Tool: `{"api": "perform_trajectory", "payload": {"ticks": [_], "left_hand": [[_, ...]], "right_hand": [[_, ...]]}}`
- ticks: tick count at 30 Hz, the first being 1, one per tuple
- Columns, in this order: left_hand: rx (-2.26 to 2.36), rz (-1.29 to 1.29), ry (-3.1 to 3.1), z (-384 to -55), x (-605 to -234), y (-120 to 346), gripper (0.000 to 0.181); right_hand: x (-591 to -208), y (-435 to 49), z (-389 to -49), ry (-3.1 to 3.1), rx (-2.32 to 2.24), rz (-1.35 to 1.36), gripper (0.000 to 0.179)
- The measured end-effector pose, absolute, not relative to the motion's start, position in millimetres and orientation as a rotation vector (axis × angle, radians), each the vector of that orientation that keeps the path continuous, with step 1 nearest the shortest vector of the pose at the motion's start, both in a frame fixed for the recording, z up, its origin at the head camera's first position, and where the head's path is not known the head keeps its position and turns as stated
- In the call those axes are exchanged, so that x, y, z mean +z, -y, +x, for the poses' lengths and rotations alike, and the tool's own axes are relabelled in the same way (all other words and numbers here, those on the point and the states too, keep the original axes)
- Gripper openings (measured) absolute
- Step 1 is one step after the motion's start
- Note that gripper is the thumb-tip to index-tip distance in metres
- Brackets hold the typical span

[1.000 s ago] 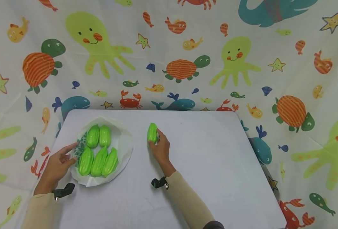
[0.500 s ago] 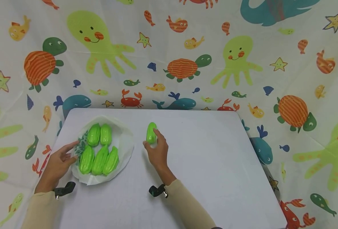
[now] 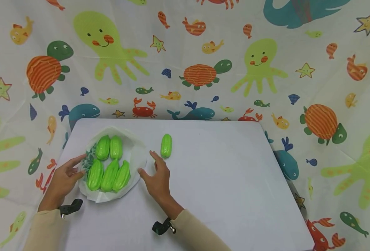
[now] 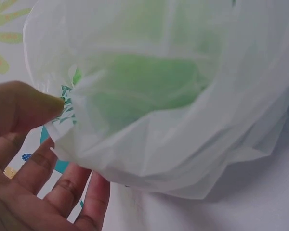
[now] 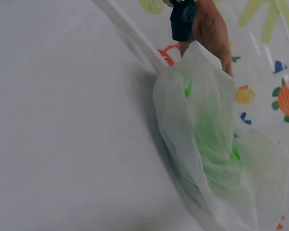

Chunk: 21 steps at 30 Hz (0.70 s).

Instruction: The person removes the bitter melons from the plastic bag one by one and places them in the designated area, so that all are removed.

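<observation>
A translucent white plastic bag [image 3: 137, 153] with a green leaf print lies spread on the table. Several bright green, ridged, cucumber-like pieces [image 3: 111, 174] rest in it. My left hand [image 3: 62, 181] holds the bag's left rim; in the left wrist view its thumb [image 4: 43, 108] lies against the printed side, the other fingers below. One more green cucumber-like piece [image 3: 166, 145] lies alone on the table, right of the bag. Just below and left of it, my right hand [image 3: 156, 177] has thumb and forefinger spread, holding nothing, thumb tip close to the bag's right rim.
The white tabletop [image 3: 229, 181] stretches to the right of the bag. Behind it hangs a white cloth [image 3: 178, 52] printed with sea animals. A black wrist camera [image 3: 70, 208] is strapped to the left wrist, another camera [image 3: 162, 226] to the right.
My right hand let go of the single green piece, leaving it on the table, and moved left and toward me, to the bag's rim. My left hand stayed at the bag.
</observation>
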<state>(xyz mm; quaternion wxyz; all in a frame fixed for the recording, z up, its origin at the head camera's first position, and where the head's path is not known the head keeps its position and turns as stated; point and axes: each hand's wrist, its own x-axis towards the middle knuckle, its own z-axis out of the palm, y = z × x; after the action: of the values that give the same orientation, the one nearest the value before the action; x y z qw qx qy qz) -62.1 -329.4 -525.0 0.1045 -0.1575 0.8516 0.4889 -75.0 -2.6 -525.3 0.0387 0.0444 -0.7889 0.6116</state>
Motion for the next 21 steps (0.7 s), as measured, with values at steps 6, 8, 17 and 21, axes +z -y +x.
{"api": "perform_trajectory", "payload": {"ticks": [6, 8, 17, 21], "left_hand": [[1.434, -0.463, -2.521, -63, -523, 329, 0.065], [1.434, -0.478, -2.521, -63, -523, 329, 0.065], [1.431, -0.476, -2.524, -62, -524, 331, 0.064], [1.431, -0.482, -2.524, -61, -524, 331, 0.064]], "right_hand": [[-524, 22, -60, 2.434, 1.898, 0.289, 0.072], [-524, 29, -56, 2.436, 1.892, 0.331, 0.072], [-523, 53, -40, 2.509, 1.835, 0.495, 0.071], [-526, 59, -37, 2.596, 1.727, 0.529, 0.072]]}}
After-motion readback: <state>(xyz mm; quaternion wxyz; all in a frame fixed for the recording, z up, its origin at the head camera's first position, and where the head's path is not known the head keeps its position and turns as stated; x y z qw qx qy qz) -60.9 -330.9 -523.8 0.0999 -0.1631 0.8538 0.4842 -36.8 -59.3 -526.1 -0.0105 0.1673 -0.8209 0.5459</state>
